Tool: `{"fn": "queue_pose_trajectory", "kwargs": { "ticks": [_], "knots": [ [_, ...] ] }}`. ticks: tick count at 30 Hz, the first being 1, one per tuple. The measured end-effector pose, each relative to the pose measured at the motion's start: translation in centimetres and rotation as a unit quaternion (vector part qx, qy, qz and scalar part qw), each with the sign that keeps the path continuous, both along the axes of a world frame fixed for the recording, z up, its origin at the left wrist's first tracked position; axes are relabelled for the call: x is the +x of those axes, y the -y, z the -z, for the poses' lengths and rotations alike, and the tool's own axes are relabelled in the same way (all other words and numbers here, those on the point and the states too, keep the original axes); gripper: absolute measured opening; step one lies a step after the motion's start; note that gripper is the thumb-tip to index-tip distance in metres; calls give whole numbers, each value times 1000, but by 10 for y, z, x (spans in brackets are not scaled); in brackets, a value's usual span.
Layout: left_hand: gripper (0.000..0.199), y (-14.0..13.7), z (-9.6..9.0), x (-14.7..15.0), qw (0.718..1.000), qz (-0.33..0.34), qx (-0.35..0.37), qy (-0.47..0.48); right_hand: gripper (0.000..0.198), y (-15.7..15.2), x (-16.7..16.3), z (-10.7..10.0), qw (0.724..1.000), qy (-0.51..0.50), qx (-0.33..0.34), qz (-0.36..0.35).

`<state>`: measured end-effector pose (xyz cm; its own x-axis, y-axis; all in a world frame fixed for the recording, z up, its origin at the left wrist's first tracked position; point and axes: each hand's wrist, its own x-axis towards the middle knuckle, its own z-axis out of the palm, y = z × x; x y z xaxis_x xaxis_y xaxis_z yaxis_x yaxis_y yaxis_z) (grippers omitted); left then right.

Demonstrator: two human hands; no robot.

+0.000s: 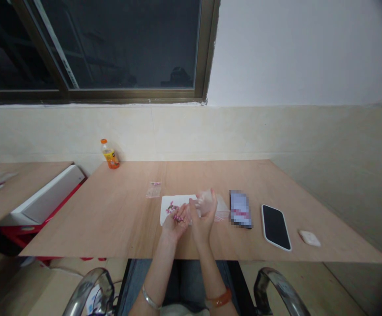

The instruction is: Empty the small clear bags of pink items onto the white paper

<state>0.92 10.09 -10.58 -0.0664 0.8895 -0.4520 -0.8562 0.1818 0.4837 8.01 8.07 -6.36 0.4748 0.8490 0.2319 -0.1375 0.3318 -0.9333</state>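
My left hand (174, 223) is turned palm up over a white sheet (164, 218), cupping a small cluster of pink and dark bead-like pieces (178, 217). More pink pieces (171, 207) lie on the sheet just beyond the fingers. Close beside it, my right hand (201, 223) is raised with its thumb and fingers around a see-through plastic bag (205, 201), which is blurred. To the right of that hand a clear zip bag (222, 212) lies flat on the table. The pieces are too small to name exactly.
A phone with a blurred-out screen (240, 210), a white-edged dark tablet or phone (275, 227) and a small white object (310, 238) lie to the right. A small clear packet (153, 189) lies behind the sheet. An orange drink bottle (111, 156) stands at the back left of the wooden table (112, 210).
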Motion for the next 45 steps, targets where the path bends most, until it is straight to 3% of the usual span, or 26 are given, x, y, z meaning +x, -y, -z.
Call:
{"fn": "queue_pose_trajectory", "kwargs": {
  "ticks": [3,6,10,13,15,22,28,34,45],
  "knots": [
    [28,-5,6,-16,997,-18,-69,24,75,-10,19,6,998,36,-1,43],
    [29,-10,14,-35,993,-72,-89,-6,69,-27,42,20,984,142,-29,107],
    [25,-15,26,-52,985,-134,-96,-59,62,-47,63,42,902,374,-139,166],
    [27,-18,32,-55,980,-152,-87,-90,59,-61,68,57,838,462,-234,171],
    [25,-20,35,-55,979,-157,-76,-108,58,-69,69,67,814,495,-258,164],
    [21,-33,51,-55,972,-170,-36,-160,59,-83,75,107,777,581,-230,74],
    [21,-46,72,-50,953,-197,-15,-229,53,-83,74,123,721,625,-287,90],
    [30,-46,80,-48,939,-179,20,-293,53,-83,71,123,697,642,-306,95],
    [41,-40,74,-42,925,-104,96,-352,52,-84,73,124,683,655,-304,109]
  ]
}}
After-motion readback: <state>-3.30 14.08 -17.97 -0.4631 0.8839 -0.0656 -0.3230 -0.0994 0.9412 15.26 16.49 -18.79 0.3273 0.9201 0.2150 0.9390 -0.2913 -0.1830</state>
